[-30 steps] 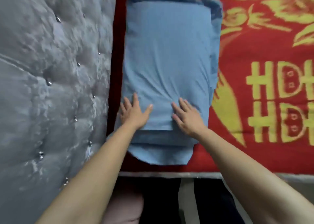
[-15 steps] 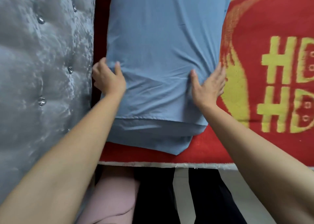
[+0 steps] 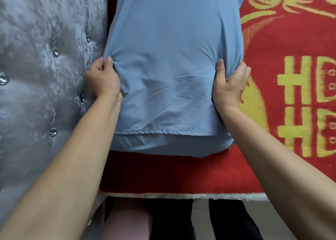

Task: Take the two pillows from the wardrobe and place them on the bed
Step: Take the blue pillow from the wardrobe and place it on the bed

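Note:
A light blue pillow (image 3: 172, 61) lies on the red and yellow bed cover (image 3: 283, 45), its long side along the headboard. A second blue pillow (image 3: 171, 147) shows as a strip under its near end. My left hand (image 3: 102, 77) pinches the top pillow's left edge, fingers curled into the fabric. My right hand (image 3: 230, 84) grips the right edge, thumb on top and fingers wrapped around the side. The pillow's far end runs out of view at the top.
A grey tufted headboard (image 3: 45, 76) with shiny buttons fills the left side, close against the pillows. The bed's near edge (image 3: 181, 196) runs across the lower part, with dark trousers and pale floor below it.
My hands went from lying flat on the pillow to its two sides, and now both have closed on its edges. The view has moved closer to the pillow.

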